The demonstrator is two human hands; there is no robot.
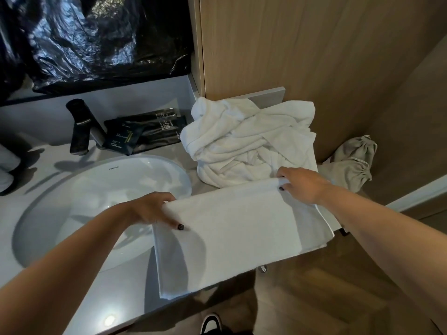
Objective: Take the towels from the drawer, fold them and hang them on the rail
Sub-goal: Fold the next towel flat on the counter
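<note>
A white towel (237,233) lies folded flat on the grey counter (125,286), its near edge overhanging the counter's front. My left hand (154,209) pinches its far left corner, thumb on top. My right hand (302,184) grips its far right corner. Just behind it sits a crumpled heap of white towels (249,141) against the wooden wall. No drawer or rail is in view.
A white oval sink (101,213) fills the counter's left, with a dark tap (79,126) and black toiletry packets (145,134) behind it. A beige drawstring bag (353,160) lies at right. Black plastic (96,37) covers the mirror. Wooden floor and a shoe (212,322) are below.
</note>
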